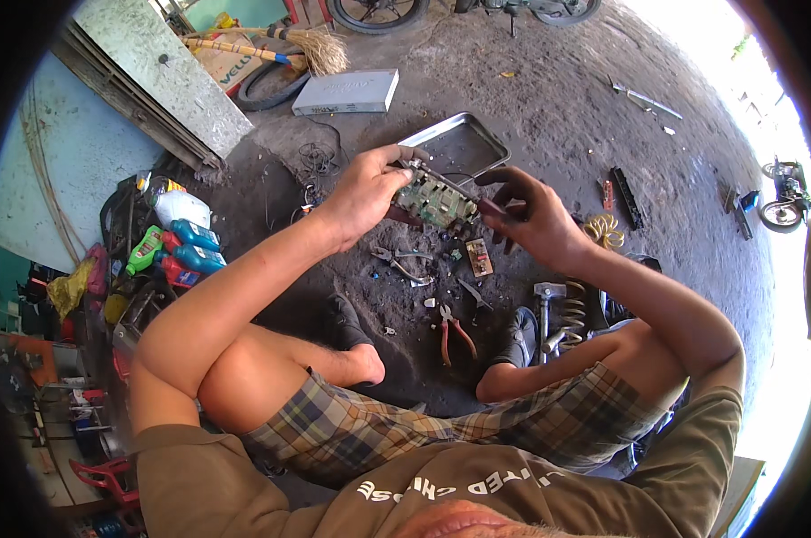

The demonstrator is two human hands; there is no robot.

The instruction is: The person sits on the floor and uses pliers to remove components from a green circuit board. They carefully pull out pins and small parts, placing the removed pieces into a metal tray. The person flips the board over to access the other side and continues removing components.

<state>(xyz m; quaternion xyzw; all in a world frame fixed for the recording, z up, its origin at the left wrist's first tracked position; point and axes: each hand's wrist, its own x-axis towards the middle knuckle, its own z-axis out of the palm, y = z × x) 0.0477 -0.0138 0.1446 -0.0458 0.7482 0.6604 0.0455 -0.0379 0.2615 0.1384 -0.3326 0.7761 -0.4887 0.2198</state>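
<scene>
Nearest the camera is the person's olive shirt point(423, 502), then plaid shorts point(477, 430) over bent knees, feet planted on the dirty concrete floor point(549, 99). Between the feet lie red-handled pliers point(455, 334); a hammer point(545, 305) and a coil spring point(574, 309) sit just beside the right foot. Bottles point(186, 247) crowd the left edge; a metal tray point(455, 143) lies beyond the hands, with a flat grey box point(345, 92) farther off. Open floor remains ahead and to the right. The left hand point(365, 193), forearm raised from the knee, clasps the near-left end of a green circuit board point(437, 202) held above the floor. The right hand point(531, 220), wrist bent inward, pinches a screwdriver point(450, 184) whose shaft lies across the board.
</scene>
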